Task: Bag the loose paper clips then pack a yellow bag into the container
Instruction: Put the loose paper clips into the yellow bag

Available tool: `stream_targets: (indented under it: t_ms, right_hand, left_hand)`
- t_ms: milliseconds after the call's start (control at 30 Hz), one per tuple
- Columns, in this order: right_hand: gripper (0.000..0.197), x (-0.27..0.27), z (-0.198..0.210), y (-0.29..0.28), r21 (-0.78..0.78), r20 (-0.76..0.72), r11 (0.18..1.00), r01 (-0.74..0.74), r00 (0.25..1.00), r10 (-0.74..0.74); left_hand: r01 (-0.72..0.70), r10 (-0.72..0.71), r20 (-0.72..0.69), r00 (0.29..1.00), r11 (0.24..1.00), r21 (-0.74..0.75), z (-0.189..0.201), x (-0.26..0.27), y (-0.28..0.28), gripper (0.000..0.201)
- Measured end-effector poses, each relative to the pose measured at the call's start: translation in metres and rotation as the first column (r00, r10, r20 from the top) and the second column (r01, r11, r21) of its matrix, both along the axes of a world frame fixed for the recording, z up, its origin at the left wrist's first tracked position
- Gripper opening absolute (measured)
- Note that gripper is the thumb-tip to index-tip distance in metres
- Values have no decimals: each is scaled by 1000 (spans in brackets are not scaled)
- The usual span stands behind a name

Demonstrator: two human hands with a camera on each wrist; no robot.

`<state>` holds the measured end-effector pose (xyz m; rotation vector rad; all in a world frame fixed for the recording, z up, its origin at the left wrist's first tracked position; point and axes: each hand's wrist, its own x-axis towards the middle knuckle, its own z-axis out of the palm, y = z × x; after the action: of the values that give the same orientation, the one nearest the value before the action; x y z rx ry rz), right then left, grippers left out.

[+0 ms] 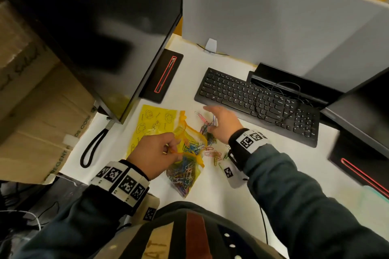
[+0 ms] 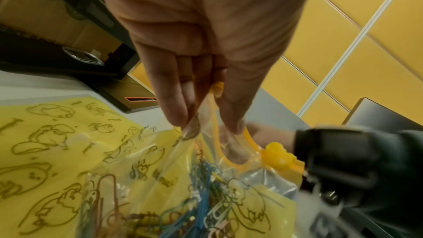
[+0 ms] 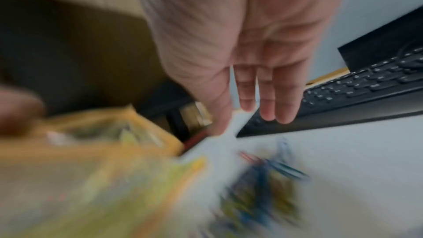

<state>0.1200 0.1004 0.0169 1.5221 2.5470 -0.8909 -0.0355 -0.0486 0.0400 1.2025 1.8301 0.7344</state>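
Step in hand: bagging, not yet packing. Left hand (image 1: pixel 154 154) pinches the mouth edge of the yellow zip bag (image 1: pixel 185 166), fingertips (image 2: pixel 181 118) and thumb clamped on the clear plastic lip, holding it up and open; slider tab (image 2: pixel 280 154) sits at the far end of the zip track. Bag already holds a good load of coloured clips (image 2: pixel 201 184), lower part resting on the white desk (image 1: pixel 231 185). A second yellow bag (image 1: pixel 153 124) lies flat beneath/behind it, looks empty.

Right hand (image 1: pixel 223 124) is over the loose clips (image 1: pixel 207 130) just beside the bag mouth, fingers (image 3: pixel 267 97) extended and spread, nothing visibly gripped; right wrist view badly blurred, so contact w/ the pile can't be confirmed. More strays (image 1: pixel 215 154) lie near the right wrist, apart from the main pile.

Hands are close together, either side of the bag mouth.

Judgement: bagging partly done, approx. half or more. Next move calls for gathering the pile and feeding it through the held-open mouth, then sweeping up the strays; the zip needs closing after. Container not seen in any view. Keyboard (image 1: pixel 259 103) sits just behind the work area.
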Motion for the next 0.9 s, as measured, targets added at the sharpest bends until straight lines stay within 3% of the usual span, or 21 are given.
stream_targets:
  t_ms: [67, 133, 233, 300, 533, 633, 700, 767, 900]
  right_hand:
    - [93, 2, -19, 5, -111, 256, 978, -179, 945, 202]
    - [92, 8, -30, 1, -133, 350, 958, -253, 893, 285]
    - [51, 17, -38, -5, -24, 252, 969, -246, 936, 245]
    - [37, 22, -40, -9, 21, 253, 965, -261, 935, 248]
    - [30, 46, -28, -21, 54, 199, 995, -80, 978, 68]
    - [26, 50, -6, -29, 107, -22, 987, 118, 993, -117]
    - [19, 46, 20, -37, -16, -215, 979, 204, 956, -202]
    - [10, 37, 44, -42, -188, -269, 978, 92, 953, -141]
    - [10, 2, 54, -37, -290, -36, 953, -81, 997, 74]
  left_hand:
    - [-8, 8, -7, 1000, 1000, 10, 0, -1, -3, 33]
    - [-4, 4, -20, 1000, 1000, 8, -1, -3, -5, 34]
    - [-2, 2, -39, 999, 1000, 9, -3, -5, -5, 33]
    - [7, -7, -39, 999, 1000, 5, -4, -3, -4, 31]
    - [61, -61, -52, 997, 998, 18, -4, 4, 3, 36]
    - [80, -78, -52, 996, 996, 34, -4, 4, 4, 38]
    - [83, -81, -53, 995, 996, 24, -4, 2, 4, 38]
    - [91, -90, -51, 995, 996, 18, -4, 2, 4, 38]
    - [101, -100, -52, 994, 994, 35, 2, 9, 4, 39]
